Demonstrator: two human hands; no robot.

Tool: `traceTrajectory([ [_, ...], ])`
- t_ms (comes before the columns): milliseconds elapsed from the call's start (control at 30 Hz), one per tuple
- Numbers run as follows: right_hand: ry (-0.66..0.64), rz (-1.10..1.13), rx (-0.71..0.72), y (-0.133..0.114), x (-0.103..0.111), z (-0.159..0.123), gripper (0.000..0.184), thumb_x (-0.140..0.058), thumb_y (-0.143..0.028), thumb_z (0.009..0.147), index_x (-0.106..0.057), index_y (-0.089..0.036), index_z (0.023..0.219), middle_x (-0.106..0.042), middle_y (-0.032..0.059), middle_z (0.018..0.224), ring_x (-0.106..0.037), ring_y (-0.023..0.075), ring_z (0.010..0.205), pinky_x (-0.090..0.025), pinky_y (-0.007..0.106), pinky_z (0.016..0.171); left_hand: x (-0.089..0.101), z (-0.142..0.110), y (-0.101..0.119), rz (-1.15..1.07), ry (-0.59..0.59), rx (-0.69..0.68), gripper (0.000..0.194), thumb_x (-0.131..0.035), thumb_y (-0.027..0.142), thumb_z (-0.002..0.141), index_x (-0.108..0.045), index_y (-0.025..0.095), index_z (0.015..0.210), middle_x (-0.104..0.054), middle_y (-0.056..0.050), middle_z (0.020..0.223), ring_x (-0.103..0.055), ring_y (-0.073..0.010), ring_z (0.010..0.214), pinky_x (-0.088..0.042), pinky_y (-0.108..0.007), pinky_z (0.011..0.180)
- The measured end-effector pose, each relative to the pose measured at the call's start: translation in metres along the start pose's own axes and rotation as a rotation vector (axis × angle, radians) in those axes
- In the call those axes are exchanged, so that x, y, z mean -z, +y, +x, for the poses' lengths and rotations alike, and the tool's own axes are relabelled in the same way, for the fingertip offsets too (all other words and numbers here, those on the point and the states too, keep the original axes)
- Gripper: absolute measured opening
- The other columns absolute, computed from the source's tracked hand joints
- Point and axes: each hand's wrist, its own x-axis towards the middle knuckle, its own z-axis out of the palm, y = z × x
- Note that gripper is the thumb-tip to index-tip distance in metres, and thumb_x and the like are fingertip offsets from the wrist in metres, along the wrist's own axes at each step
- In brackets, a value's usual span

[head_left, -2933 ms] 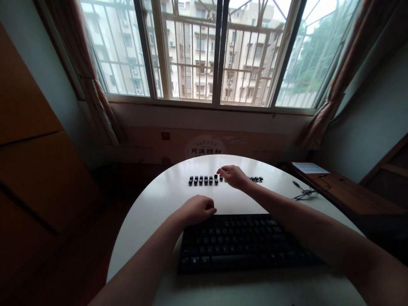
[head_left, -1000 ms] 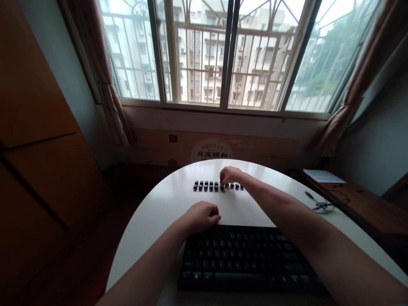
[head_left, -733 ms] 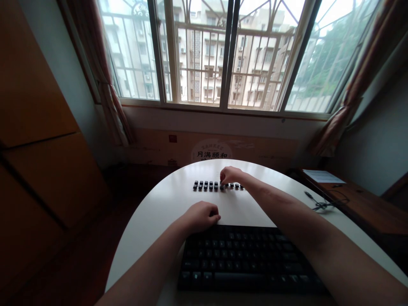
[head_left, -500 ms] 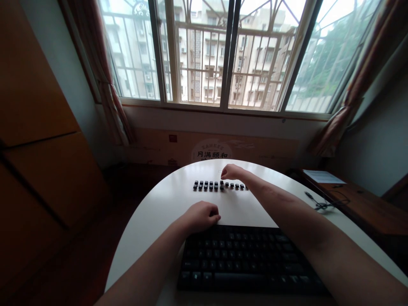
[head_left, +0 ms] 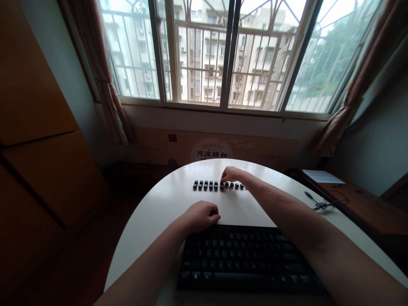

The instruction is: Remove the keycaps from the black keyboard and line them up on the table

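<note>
Small black keycaps [head_left: 205, 186] stand on the white table in two rows at the left, and a single row continues to the right. My right hand [head_left: 230, 174] reaches over the table with fingers pinched down on a black keycap [head_left: 222, 183] at the right end of the back row. My left hand [head_left: 204, 213] rests curled on the table by the back left corner of a black keyboard [head_left: 245, 259]; anything inside its fingers is hidden. The keyboard lies closest to me, its right side partly covered by my right forearm. Its uppermost key row looks dark, with few caps showing.
The round white table [head_left: 143, 221] has a curved far edge. A dark coiled cable [head_left: 321, 205] lies at its right. Beyond it stands a brown desk [head_left: 366, 204] with a paper sheet [head_left: 323, 176]. A printed cardboard box [head_left: 153, 148] is under the window.
My right hand has come down slightly toward me, its fingertips now at the keycap that stood just below them. My left hand and the keyboard stay put.
</note>
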Motion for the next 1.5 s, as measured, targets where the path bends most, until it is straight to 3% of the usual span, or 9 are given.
traceTrajectory([
  [233, 0.091, 0.055, -0.006, -0.003, 0.001, -0.009, 0.03, -0.057, -0.033, 0.095, -0.059, -0.017, 0.12, -0.059, 0.0082, 0.122, -0.062, 0.0221, 0.101, -0.054, 0.041, 0.085, 0.003, -0.002, 0.003, 0.003, -0.017, 0.013, 0.024, -0.055, 0.039, 0.083, -0.072, 0.023, 0.087, -0.072, -0.003, 0.092, -0.063, -0.0198, 0.081, -0.042, -0.027, 0.067],
  [433, 0.492, 0.155, 0.0, -0.012, 0.026, -0.03, 0.034, -0.05, -0.039, 0.096, -0.073, -0.015, 0.103, -0.072, 0.0105, 0.106, -0.064, 0.0251, 0.103, -0.046, 0.028, 0.084, 0.003, -0.002, 0.002, -0.006, -0.002, -0.002, 0.023, -0.056, 0.038, 0.083, -0.072, 0.022, 0.086, -0.073, -0.004, 0.091, -0.063, -0.0205, 0.08, -0.043, -0.028, 0.068],
  [600, 0.687, 0.288, 0.074, -0.02, 0.041, -0.083, 0.065, -0.016, -0.045, 0.103, -0.072, -0.012, 0.106, -0.073, 0.0084, 0.102, -0.067, 0.0188, 0.089, -0.046, 0.021, 0.073, 0.003, -0.001, 0.003, -0.014, -0.017, -0.007, 0.024, -0.055, 0.039, 0.084, -0.072, 0.021, 0.085, -0.072, -0.004, 0.091, -0.063, -0.0197, 0.079, -0.042, -0.027, 0.066],
  [700, 0.788, 0.363, 0.206, -0.022, 0.03, -0.136, 0.066, -0.023, -0.054, 0.1, -0.075, -0.014, 0.094, -0.07, 0.0065, 0.078, -0.065, 0.0181, 0.075, -0.046, 0.024, 0.067, 0.002, -0.001, 0.003, -0.012, -0.014, -0.01, 0.025, -0.054, 0.039, 0.084, -0.072, 0.022, 0.086, -0.072, -0.004, 0.091, -0.062, -0.0202, 0.08, -0.043, -0.027, 0.067],
  [800, 0.629, 0.635, 0.274, -0.022, 0.008, -0.186, 0.069, -0.024, -0.062, 0.097, -0.072, -0.013, 0.091, -0.051, -0.0006, 0.048, -0.052, 0.0129, 0.044, -0.043, 0.024, 0.048, 0.002, -0.002, 0.005, 0.008, -0.007, -0.008, 0.024, -0.054, 0.039, 0.084, -0.071, 0.022, 0.085, -0.072, -0.004, 0.092, -0.062, -0.0209, 0.082, -0.043, -0.028, 0.068],
  [900, 0.397, 0.918, 0.315, -0.02, -0.016, -0.217, 0.064, -0.034, -0.068, 0.092, -0.068, -0.014, 0.084, -0.038, -0.0065, 0.04, -0.041, 0.0097, 0.034, -0.04, 0.022, 0.039, 0.001, -0.005, 0.012, 0.043, 0.022, 0.003, 0.022, -0.055, 0.037, 0.084, -0.071, 0.021, 0.084, -0.071, -0.005, 0.091, -0.062, -0.021, 0.081, -0.042, -0.028, 0.067],
  [1100, 0.108, 1.244, 0.438, -0.012, -0.051, -0.224, 0.037, -0.07, -0.047, 0.081, -0.061, -0.016, 0.099, -0.064, 0.0009, 0.066, -0.064, 0.0148, 0.06, -0.051, 0.022, 0.046, -0.003, -0.007, 0.028, 0.112, 0.124, 0.02, 0.024, -0.051, 0.036, 0.086, -0.068, 0.02, 0.081, -0.069, -0.006, 0.088, -0.06, -0.0211, 0.08, -0.042, -0.029, 0.068],
  [1267, 0.115, 1.354, 0.465, -0.012, -0.077, -0.213, 0.039, -0.062, -0.055, 0.085, -0.055, -0.018, 0.096, -0.062, 0.0016, 0.071, -0.06, 0.0136, 0.061, -0.042, 0.018, 0.041, -0.008, -0.004, 0.032, 0.1, 0.11, -0.02, 0.022, -0.052, 0.034, 0.087, -0.066, 0.02, 0.077, -0.068, -0.005, 0.083, -0.06, -0.0195, 0.076, -0.041, -0.028, 0.065],
  [1500, 0.259, 1.158, 0.504, -0.014, -0.105, -0.205, 0.036, -0.048, -0.054, 0.095, -0.051, -0.019, 0.093, -0.053, -0.0021, 0.068, -0.047, 0.0108, 0.058, -0.039, 0.024, 0.055, -0.008, -0.003, 0.034, 0.064, 0.043, -0.053, 0.023, -0.052, 0.033, 0.088, -0.068, 0.02, 0.079, -0.068, -0.003, 0.081, -0.06, -0.0184, 0.075, -0.039, -0.026, 0.064],
])
